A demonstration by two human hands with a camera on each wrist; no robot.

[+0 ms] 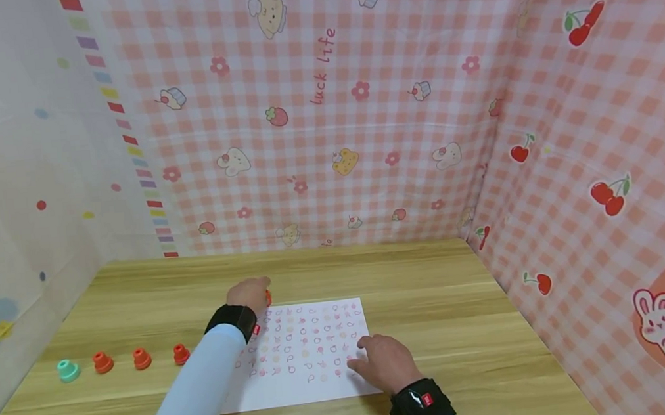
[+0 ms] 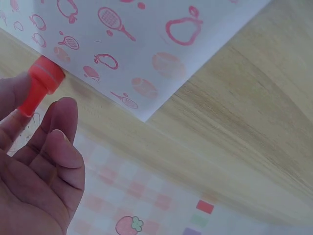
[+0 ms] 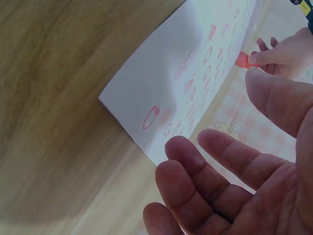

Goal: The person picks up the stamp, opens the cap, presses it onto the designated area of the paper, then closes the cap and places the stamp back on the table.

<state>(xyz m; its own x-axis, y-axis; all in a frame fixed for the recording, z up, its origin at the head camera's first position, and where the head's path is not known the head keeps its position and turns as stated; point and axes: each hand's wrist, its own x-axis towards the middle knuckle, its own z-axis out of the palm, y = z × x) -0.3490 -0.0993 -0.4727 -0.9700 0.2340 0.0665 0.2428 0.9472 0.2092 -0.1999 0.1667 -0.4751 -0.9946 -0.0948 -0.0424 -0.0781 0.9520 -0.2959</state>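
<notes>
At the far edge of the paper, my left hand [image 1: 248,295] pinches a small red stamp [image 2: 45,81] between thumb and fingertips. The stamp's wide end sits right at the paper's edge in the left wrist view. A white sheet of paper [image 1: 301,393] lies on the table, covered in pink and red prints of rackets, balls and apple-like outlines. Over the sheet's near right side hovers my right hand [image 1: 388,363], fingers relaxed and spread, holding nothing. My left forearm covers the sheet's left part in the head view.
To the left of the sheet stand a teal stamp [image 1: 68,371] and three red ones in a row, the nearest red stamp [image 1: 181,354] close beside my left forearm. Behind the wooden table [image 1: 433,271] hangs a pink checked cloth [image 1: 314,136], with more cloth at both sides.
</notes>
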